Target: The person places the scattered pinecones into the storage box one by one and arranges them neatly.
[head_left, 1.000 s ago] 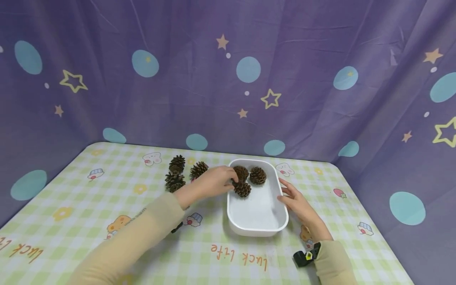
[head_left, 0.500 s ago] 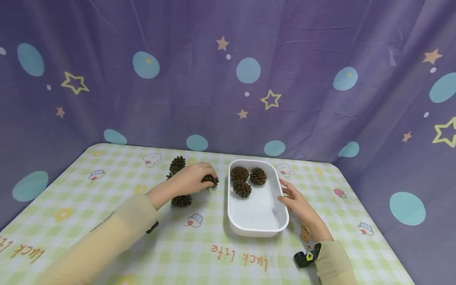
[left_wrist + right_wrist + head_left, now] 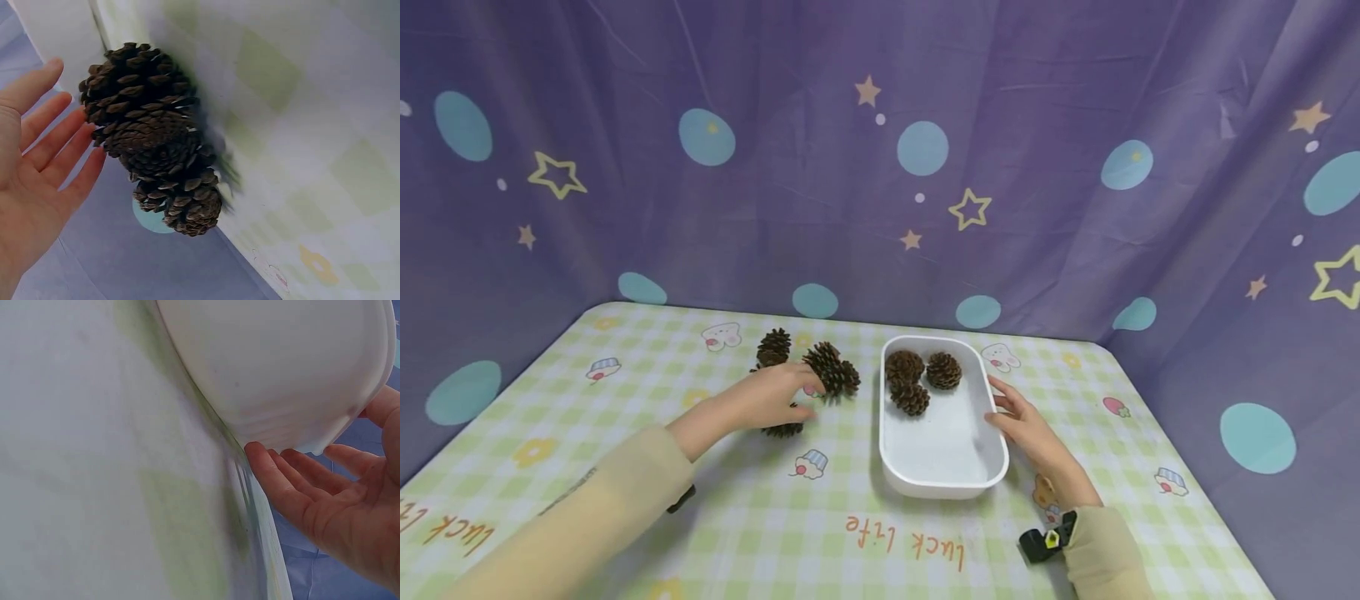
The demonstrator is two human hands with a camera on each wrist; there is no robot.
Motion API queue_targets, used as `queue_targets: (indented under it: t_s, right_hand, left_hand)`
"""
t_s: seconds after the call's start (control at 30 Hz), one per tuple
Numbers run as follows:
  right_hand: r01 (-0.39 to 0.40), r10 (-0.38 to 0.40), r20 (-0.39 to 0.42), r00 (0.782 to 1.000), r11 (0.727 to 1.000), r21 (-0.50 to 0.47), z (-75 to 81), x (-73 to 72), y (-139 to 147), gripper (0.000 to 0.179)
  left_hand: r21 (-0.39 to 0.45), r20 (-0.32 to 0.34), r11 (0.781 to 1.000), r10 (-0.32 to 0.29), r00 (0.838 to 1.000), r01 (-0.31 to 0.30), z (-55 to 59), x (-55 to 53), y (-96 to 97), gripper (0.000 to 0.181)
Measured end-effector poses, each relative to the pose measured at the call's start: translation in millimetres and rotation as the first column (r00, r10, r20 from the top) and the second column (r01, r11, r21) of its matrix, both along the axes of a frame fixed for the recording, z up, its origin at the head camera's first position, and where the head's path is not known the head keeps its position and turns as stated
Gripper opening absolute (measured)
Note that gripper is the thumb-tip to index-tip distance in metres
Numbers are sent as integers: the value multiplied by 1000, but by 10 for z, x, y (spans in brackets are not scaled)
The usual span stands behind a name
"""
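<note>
My left hand (image 3: 766, 395) hovers over a cluster of pine cones on the table, its fingers loosely spread with nothing between them. In the left wrist view its fingertips come close to a large brown pine cone (image 3: 137, 94); whether they touch cannot be told. A pair of pine cones (image 3: 831, 369) lies just beyond the fingers, another pine cone (image 3: 773, 346) stands behind, and one more (image 3: 784, 430) is partly hidden under the hand. My right hand (image 3: 1024, 425) holds the side of a white box (image 3: 943, 483), thumb over the rim, fingers along the outer wall.
Inside the box, 3 pine cones (image 3: 910, 398) sit together toward its far left. A green-checked cloth (image 3: 820, 533) with printed pictures covers the table. Behind it hangs a purple curtain (image 3: 820, 225) with stars and blue dots.
My left hand drew back leftward from the box to the loose pine cones. It briefly touched the one nearest the box, which now lies free. My right hand has stayed put.
</note>
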State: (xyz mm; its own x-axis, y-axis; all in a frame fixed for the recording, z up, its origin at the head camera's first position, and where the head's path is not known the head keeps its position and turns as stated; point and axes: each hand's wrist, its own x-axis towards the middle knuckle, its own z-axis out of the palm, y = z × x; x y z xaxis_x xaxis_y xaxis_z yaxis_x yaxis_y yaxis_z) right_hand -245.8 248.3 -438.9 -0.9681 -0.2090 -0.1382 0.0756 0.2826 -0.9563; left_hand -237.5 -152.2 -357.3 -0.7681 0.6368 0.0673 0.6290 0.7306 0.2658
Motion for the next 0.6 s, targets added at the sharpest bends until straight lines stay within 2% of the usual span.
queue_targets:
  t_s: [0.3, 0.6]
  right_hand:
    - [0, 0, -11, 1000, 1000, -18, -18, -8, 22, 68]
    - [5, -5, -3, 1000, 1000, -13, -19, -8, 10, 66]
  left_hand:
    - [-107, -4, 993, -53, 999, 52, -99, 19, -30, 40]
    - [-135, 52, 989, -62, 997, 68, -143, 22, -64, 46]
